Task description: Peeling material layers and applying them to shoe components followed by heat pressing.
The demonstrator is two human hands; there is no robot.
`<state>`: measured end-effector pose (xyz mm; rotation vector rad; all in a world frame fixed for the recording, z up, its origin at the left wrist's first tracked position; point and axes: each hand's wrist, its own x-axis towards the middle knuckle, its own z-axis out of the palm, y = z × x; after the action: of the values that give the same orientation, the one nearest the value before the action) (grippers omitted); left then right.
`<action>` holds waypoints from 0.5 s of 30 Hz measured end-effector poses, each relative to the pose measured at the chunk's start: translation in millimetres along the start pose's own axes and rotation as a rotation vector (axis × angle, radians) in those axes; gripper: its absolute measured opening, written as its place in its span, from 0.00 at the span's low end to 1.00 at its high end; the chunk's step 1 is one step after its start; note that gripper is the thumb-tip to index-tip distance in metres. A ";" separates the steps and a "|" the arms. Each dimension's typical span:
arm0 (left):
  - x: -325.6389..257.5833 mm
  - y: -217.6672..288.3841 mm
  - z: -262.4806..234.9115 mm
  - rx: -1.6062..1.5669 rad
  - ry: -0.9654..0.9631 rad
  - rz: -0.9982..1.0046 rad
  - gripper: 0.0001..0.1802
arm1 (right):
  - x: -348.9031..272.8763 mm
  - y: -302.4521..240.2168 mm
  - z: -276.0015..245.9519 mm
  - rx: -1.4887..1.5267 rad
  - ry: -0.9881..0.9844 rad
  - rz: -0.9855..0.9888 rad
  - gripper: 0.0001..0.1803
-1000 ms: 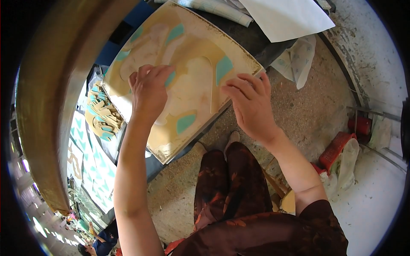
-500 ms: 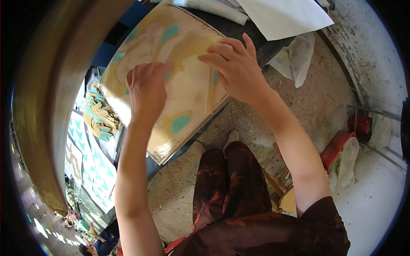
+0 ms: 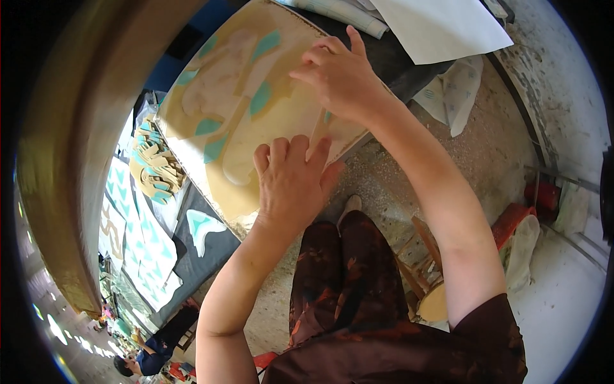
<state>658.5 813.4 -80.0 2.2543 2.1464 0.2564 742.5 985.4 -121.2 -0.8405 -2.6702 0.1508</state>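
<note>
Head view, looking down. Square tan board (image 3: 236, 121) lies tilted on a dark table (image 3: 211, 253), patterned with cream shapes and teal patches. Left hand (image 3: 291, 182) rests flat on the board's near edge, fingers together and pointing far, holding nothing. Right hand (image 3: 339, 77) sits on the board's right side, fingers curled and pinching at the surface; what it grips, cannot tell. Left of the board, a heap of tan and teal cut pieces (image 3: 157, 169) lies loose on the table. Teal-patterned sheets (image 3: 137, 246) spread near left. White paper sheet (image 3: 441, 29) lies far right. No containers in sight.
</note>
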 end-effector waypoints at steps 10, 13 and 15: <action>-2.0 -22.2 -6.2 -0.002 0.096 -0.021 0.15 | 2.7 7.2 4.4 0.033 0.090 0.049 0.16; -6.3 -25.6 -12.9 -0.009 0.122 -0.048 0.13 | 0.2 24.1 -1.5 0.312 0.186 0.113 0.16; -5.8 -30.4 -16.2 -0.003 0.142 -0.051 0.12 | -5.6 36.6 -7.7 0.385 0.117 0.182 0.15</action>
<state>626.0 807.7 -68.5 2.2397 2.2651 0.4308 769.2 1012.2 -122.9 -0.9265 -2.3431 0.6168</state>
